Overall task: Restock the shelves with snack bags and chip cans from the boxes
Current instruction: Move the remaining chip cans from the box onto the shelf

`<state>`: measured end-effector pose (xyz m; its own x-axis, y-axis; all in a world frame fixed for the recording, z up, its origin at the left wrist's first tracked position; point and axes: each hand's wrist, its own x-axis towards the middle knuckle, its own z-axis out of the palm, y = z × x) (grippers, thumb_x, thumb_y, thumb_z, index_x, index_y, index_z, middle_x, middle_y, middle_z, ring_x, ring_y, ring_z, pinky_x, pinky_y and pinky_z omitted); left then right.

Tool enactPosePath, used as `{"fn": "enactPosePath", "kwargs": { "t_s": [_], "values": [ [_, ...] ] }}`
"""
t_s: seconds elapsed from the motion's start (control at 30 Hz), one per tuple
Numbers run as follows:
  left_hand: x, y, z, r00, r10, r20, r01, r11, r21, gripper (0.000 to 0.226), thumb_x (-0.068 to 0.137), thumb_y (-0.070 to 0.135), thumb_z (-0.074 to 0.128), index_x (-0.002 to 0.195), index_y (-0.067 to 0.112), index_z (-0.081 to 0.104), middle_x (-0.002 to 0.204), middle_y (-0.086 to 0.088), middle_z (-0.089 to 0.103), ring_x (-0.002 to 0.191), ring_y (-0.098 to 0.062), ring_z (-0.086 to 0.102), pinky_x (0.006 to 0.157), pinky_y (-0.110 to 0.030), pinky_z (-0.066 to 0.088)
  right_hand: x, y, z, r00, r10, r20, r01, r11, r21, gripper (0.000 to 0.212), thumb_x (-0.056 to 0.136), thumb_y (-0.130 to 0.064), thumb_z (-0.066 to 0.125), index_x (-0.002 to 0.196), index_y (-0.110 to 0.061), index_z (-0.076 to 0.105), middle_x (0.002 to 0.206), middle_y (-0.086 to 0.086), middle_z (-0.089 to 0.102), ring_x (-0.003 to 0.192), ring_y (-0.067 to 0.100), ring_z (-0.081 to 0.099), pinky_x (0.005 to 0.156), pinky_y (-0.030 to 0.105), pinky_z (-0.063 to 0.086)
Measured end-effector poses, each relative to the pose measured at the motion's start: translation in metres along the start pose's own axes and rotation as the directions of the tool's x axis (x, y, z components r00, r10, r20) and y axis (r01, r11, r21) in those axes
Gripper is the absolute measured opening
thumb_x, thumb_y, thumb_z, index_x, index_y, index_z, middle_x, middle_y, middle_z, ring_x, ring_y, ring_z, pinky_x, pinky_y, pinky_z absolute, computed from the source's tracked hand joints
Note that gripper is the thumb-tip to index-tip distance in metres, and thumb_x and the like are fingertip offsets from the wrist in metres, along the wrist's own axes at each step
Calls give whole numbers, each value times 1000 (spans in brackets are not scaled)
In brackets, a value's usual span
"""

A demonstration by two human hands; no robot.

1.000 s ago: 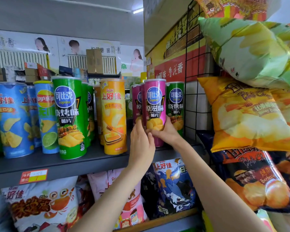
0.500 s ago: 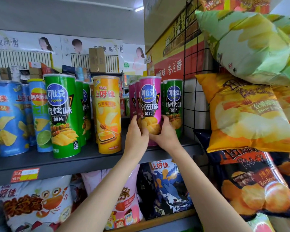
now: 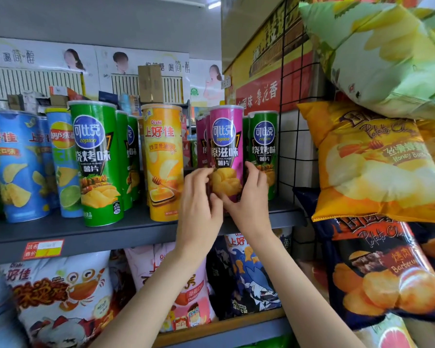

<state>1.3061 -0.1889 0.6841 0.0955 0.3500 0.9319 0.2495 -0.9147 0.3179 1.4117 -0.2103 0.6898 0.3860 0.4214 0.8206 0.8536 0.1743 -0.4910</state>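
Observation:
A magenta chip can (image 3: 226,144) stands upright on the dark grey shelf (image 3: 91,234), right of centre. My left hand (image 3: 199,204) grips its lower left side, fingers curled round it. My right hand (image 3: 249,199) grips its lower right side, thumb across the front. More magenta cans (image 3: 201,146) stand just behind it. A green can (image 3: 264,146) stands to its right, an orange can (image 3: 162,159) to its left.
Further left stand green (image 3: 96,162) and blue cans (image 3: 15,164). A black wire grid (image 3: 286,96) closes the shelf's right end, with large chip bags (image 3: 377,159) hanging beside it. Snack bags (image 3: 60,300) fill the shelf below. A price tag (image 3: 43,248) sits on the shelf edge.
Both hands have slid a little higher up the magenta can and closed in round its lower part. The can stands in about the same spot.

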Motion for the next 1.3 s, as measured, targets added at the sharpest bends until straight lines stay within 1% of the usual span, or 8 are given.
{"fn": "enactPosePath", "kwargs": {
  "t_s": [0.1, 0.27, 0.47, 0.57, 0.7, 0.97, 1.07, 1.3],
  "values": [
    [2, -6, -22, 978, 51, -203, -40, 997, 60, 38, 77, 7, 42, 115, 4, 48, 109, -4, 45, 104, -13, 45, 96, -15, 34, -4, -14, 3, 975, -189, -114, 184, 981, -53, 69, 72, -19, 73, 131, -1, 42, 123, 18, 46, 110, 35, 46, 89, 44, 44],
    [6, -24, -49, 962, -112, -250, 145, 982, 118, 46, 77, -2, 54, 122, 1, 44, 120, -17, 43, 113, -28, 43, 99, -34, 36, -11, -43, 28, 959, -285, 4, 282, 952, 120, 64, 77, -21, 70, 131, -1, 41, 124, 15, 45, 116, 26, 43, 99, 33, 39],
    [4, -30, -64, 985, -124, -122, 145, 974, 176, 53, 83, 0, 56, 133, 3, 38, 132, -14, 39, 125, -22, 37, 105, -20, 26, 20, -52, 19, 955, -24, -295, 77, 982, 170, 61, 79, -24, 70, 127, 3, 44, 129, 20, 43, 118, 31, 38, 97, 27, 26],
    [1, -16, -50, 999, 11, -49, -4, 989, 146, 52, 82, 1, 52, 132, 4, 39, 131, -11, 41, 123, -18, 37, 106, -20, 26, 37, -31, 5, 979, 188, -82, -172, 970, 169, 74, 77, -30, 74, 134, -4, 36, 134, 16, 42, 123, 31, 37, 100, 34, 28],
    [5, -1, -15, 989, -136, 60, 137, 990, -15, 55, 89, 8, 49, 140, 4, 30, 139, -12, 37, 130, -23, 36, 110, -26, 27, 23, -10, 8, 940, 269, 208, -302, 942, 147, 79, 75, -29, 76, 136, -4, 32, 127, 16, 54, 116, 31, 53, 90, 30, 40],
    [34, -4, 16, 923, -382, 53, 384, 923, -29, 69, 85, 8, 61, 142, 0, 25, 137, -17, 40, 128, -28, 37, 109, -31, 30, 18, -8, 7, 907, 83, 412, -196, 951, 240, 51, 81, -10, 68, 127, -8, 45, 114, 11, 62, 101, 25, 59, 85, 31, 45],
    [31, -5, 21, 919, -392, 46, 392, 920, 18, 72, 87, 5, 58, 146, 2, 16, 140, -19, 37, 130, -30, 35, 107, -32, 28, 36, 9, -9, 914, 152, 376, -305, 868, 391, 37, 82, 1, 65, 119, -2, 58, 114, 15, 64, 103, 22, 60, 90, 26, 46],
    [19, -3, 28, 907, -418, 43, 410, 903, 131, 77, 92, 16, 56, 148, 3, 4, 144, -21, 28, 133, -33, 29, 109, -36, 25, 62, 24, 25, 919, 195, 344, -231, 971, 67, 52, 86, -13, 65, 131, -4, 42, 129, 16, 55, 122, 31, 50, 95, 30, 39]
  ]
}}
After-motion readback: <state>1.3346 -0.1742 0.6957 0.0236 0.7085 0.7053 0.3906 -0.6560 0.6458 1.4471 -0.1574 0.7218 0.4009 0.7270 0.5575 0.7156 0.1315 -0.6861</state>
